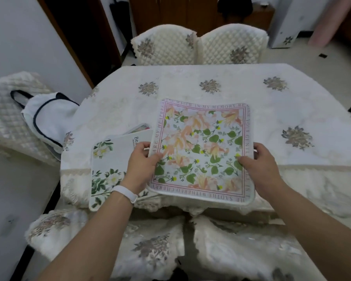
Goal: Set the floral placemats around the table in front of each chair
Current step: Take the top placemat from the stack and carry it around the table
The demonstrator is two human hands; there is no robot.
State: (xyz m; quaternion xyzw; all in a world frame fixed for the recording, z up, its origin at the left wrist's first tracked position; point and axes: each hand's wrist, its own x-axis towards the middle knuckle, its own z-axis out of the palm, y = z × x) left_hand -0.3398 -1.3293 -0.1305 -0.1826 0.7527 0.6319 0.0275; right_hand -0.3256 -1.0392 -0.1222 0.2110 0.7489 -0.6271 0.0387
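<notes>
A square floral placemat (201, 147) with peach lilies, green leaves and a pink lettered border is held just above the near edge of the table (211, 86). My left hand (142, 165) grips its left edge and my right hand (257, 161) grips its right edge, thumbs on top. To its left lies a small stack of other placemats (107, 163) with white flowers and dark green leaves, overhanging the table's near edge; my left wrist, wearing a white band, partly covers it.
A cream embroidered cloth covers the table. Two quilted cream chairs (199, 45) stand at the far side, two more chair backs (154, 246) are right below me, and one chair (10, 114) at the left holds a white bag (51, 116) with dark trim.
</notes>
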